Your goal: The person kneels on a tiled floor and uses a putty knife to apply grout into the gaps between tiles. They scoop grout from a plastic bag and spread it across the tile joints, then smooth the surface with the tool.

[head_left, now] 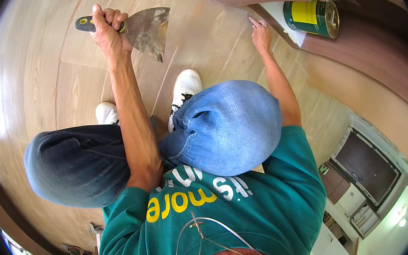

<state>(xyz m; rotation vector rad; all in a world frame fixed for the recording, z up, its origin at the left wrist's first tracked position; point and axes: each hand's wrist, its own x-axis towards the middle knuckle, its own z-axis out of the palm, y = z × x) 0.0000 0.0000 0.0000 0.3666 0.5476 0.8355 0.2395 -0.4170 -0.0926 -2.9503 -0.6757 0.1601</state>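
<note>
My left hand [109,33] is closed round the dark handle of a putty knife [148,31], held above the floor at the upper left. The knife's wide, flared metal blade points to the right and is smeared with residue. At the upper right my right hand [261,36] reaches down to the wood-look floor [199,38], beside the base of a brown cabinet. Its index finger stretches toward the joint between floor and cabinet, and the other fingers look partly bent. No object shows in it. Whether the fingertip touches the surface I cannot tell.
A green can with a yellow label [309,18] lies sideways in view at the brown cabinet [355,52], close to my right hand. My bent knees [233,124] and white shoes [187,83] are between my arms. A dark framed panel [367,166] stands at the lower right.
</note>
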